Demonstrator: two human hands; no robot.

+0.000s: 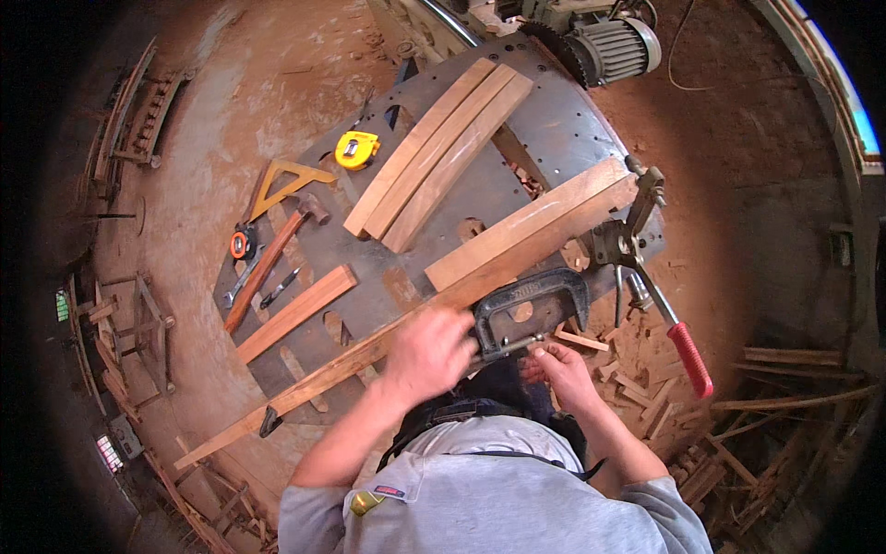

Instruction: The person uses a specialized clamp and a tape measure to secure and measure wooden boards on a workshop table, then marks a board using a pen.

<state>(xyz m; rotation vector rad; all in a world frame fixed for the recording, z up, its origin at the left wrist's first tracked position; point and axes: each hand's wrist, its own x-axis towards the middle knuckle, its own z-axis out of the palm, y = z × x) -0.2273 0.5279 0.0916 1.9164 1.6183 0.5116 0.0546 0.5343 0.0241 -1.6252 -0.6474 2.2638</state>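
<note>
A dark C-clamp (533,288) lies at the near edge of the metal table, its screw (509,347) pointing toward my right hand. The fingertips of my right hand (559,369) pinch the outer end of that screw. My left hand (429,353) is beside the other end of the clamp, over the long wooden strip (318,380); motion blurs its fingers, so its grip is unclear. A wooden board (526,224) lies along the strip's right part. At the right, a toggle clamp with a red handle (690,360) is fixed by the wood's end.
Three wooden pieces (443,152) lie side by side on the table (554,138). Around them are a yellow tape measure (356,150), a set square (281,189), a hammer (268,263) and a short wooden piece (295,312). A saw blade and motor (616,51) stand beyond. Scraps (646,397) litter the floor.
</note>
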